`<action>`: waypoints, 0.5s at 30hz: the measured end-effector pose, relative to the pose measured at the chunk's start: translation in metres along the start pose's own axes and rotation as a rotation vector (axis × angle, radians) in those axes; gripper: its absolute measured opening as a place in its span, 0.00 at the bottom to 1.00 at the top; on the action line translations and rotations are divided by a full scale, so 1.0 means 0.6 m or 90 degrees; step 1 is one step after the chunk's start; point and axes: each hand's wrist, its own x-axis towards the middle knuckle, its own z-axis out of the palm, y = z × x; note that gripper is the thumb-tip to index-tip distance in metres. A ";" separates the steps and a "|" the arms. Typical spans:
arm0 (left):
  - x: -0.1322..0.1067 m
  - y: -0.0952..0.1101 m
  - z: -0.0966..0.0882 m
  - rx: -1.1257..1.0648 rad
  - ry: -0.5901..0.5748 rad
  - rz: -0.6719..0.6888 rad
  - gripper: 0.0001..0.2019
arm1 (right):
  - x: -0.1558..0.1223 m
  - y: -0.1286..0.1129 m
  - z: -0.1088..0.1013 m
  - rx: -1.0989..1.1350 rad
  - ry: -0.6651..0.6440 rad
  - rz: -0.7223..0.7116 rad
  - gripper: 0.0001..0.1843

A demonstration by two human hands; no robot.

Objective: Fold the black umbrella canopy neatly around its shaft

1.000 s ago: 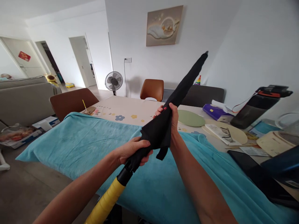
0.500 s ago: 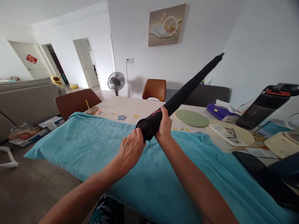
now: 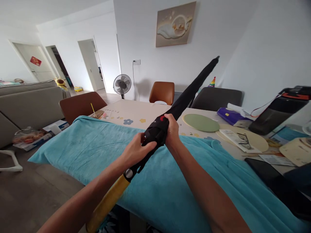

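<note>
A folded black umbrella [image 3: 188,97] slants across the middle of the view, its tip up to the right. The yellow handle [image 3: 109,200], with a round silvery button at its top, runs down beneath my left forearm. My right hand [image 3: 173,129] is closed round the furled canopy, beside a small red mark. Lower down, my left hand [image 3: 137,147] is closed on the canopy's loose bottom end, thumb on top and most fingers hidden behind the cloth. Under both hands a turquoise cloth [image 3: 97,145] covers the table's near side.
On the table's right are a green round mat [image 3: 201,123], a purple tissue pack [image 3: 230,116], glasses [image 3: 243,139], a dark bottle [image 3: 277,111] and a black phone-like slab [image 3: 274,181]. Chairs [image 3: 162,92] stand behind the table; a fan [image 3: 122,84] is farther back.
The umbrella's tip has swung left, and its yellow handle has come into view. My left hand has changed its hold at the canopy's lower end; my right hand keeps its grip.
</note>
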 end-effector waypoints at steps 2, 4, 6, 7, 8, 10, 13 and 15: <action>0.001 0.005 -0.009 -0.118 -0.070 -0.025 0.24 | -0.003 -0.001 0.000 -0.019 -0.023 0.005 0.06; 0.003 0.006 -0.011 -0.202 -0.164 -0.069 0.23 | -0.007 0.000 0.000 -0.030 -0.059 0.018 0.07; 0.007 0.000 -0.008 -0.312 -0.262 -0.126 0.23 | -0.013 -0.002 0.001 -0.031 -0.102 0.043 0.08; 0.009 -0.005 -0.006 -0.385 -0.315 -0.153 0.23 | -0.016 -0.003 0.002 -0.029 -0.120 0.057 0.09; 0.011 -0.012 -0.002 -0.463 -0.373 -0.176 0.23 | -0.019 -0.005 0.002 -0.025 -0.135 0.069 0.09; 0.015 -0.025 0.005 -0.593 -0.471 -0.209 0.23 | -0.024 -0.010 0.004 -0.018 -0.155 0.080 0.10; 0.018 -0.036 0.015 -0.650 -0.479 -0.218 0.17 | -0.025 -0.013 0.004 -0.007 -0.160 0.071 0.11; 0.018 -0.032 0.020 -0.615 -0.412 -0.186 0.13 | -0.021 -0.010 0.002 -0.012 -0.139 0.039 0.12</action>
